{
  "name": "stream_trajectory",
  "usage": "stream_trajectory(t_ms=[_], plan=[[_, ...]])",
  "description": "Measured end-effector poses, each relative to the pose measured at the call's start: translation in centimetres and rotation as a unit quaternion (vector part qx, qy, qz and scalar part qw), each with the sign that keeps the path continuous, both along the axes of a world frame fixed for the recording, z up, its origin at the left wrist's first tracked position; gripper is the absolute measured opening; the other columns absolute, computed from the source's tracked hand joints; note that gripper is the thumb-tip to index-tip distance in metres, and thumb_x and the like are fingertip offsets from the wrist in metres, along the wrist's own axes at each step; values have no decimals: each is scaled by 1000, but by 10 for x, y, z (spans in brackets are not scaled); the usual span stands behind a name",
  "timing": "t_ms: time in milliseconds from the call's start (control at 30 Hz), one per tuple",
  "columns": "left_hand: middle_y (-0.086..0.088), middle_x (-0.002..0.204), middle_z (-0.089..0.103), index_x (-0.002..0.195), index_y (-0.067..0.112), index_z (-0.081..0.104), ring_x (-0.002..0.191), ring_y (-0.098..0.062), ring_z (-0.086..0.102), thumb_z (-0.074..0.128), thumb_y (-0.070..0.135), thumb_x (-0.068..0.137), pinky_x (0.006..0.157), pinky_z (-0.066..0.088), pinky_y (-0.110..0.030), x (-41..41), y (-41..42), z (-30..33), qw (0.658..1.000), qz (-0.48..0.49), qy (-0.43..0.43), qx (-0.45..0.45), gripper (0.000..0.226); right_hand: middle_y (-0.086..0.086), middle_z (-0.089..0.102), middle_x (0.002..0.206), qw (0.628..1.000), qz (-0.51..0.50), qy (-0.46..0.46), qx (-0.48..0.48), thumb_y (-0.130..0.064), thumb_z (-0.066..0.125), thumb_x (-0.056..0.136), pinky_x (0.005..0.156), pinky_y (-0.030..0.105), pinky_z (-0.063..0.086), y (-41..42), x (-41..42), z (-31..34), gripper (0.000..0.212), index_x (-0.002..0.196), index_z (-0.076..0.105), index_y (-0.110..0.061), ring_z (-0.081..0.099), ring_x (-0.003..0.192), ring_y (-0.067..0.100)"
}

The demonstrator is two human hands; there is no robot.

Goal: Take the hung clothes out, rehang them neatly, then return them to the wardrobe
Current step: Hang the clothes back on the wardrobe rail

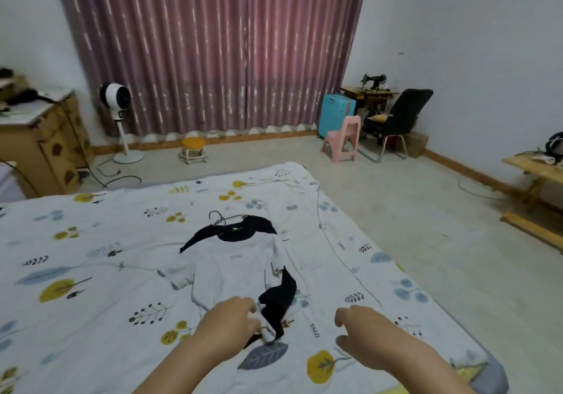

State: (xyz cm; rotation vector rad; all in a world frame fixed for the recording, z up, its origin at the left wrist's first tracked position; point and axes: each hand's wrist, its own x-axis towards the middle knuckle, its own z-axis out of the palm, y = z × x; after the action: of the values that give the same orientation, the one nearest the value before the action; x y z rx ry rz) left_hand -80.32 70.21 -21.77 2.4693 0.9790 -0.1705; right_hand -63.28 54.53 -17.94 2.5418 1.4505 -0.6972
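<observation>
Left hand [227,322], nearest, fingers curled, apparently pinching hem of white-and-black garment [234,267] to pull it flat. Right hand [361,329], fingers loosely bent, hovering just beside, holding nothing. Garment spread on bed [91,271], collar on hanger [221,217] at far end, ready for straightening.

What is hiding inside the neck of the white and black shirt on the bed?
A thin black wire hanger sits inside the white and black shirt. Only its hook and a little of its shoulders poke out at the collar. The rest is covered by cloth.
</observation>
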Motion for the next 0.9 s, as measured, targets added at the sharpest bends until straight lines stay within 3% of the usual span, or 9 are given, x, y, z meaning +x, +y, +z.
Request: stream_trajectory(t_ms=[233, 500, 900], plan=[[4, 133, 45, 132, 25, 41, 121, -15, 43, 37, 40, 98, 97, 38, -28, 55, 96, -44, 999, 41, 19, -8, 38, 8, 47, 127, 999, 42, -10, 15, -28, 39, 95, 92, 32, 38, 114, 64, -50, 33, 125, 45, -14, 43, 119, 23], [8, 136, 42, 136, 25, 37, 124, -12, 40, 34, 40, 98, 100, 34, -25, 99, 201, -125, 991, 122, 16, 45, 41, 7, 47, 125, 995, 96, -30, 13, -25, 38, 97, 90, 33, 39, 246, 136, -125, 32, 127, 43, -14, 43, 117, 24], [4, 157, 8, 146, 26, 16, 143, -13, 11, 28, 41, 98, 112, 17, -29, 156, 338, -318, 968, 199, 102, 116, 51, 5, 39, 135, 984, 132, -76, 94, -28, 34, 99, 91, 32, 38, 448, 225, -314, 39, 135, 32, -14, 40, 121, 24]])
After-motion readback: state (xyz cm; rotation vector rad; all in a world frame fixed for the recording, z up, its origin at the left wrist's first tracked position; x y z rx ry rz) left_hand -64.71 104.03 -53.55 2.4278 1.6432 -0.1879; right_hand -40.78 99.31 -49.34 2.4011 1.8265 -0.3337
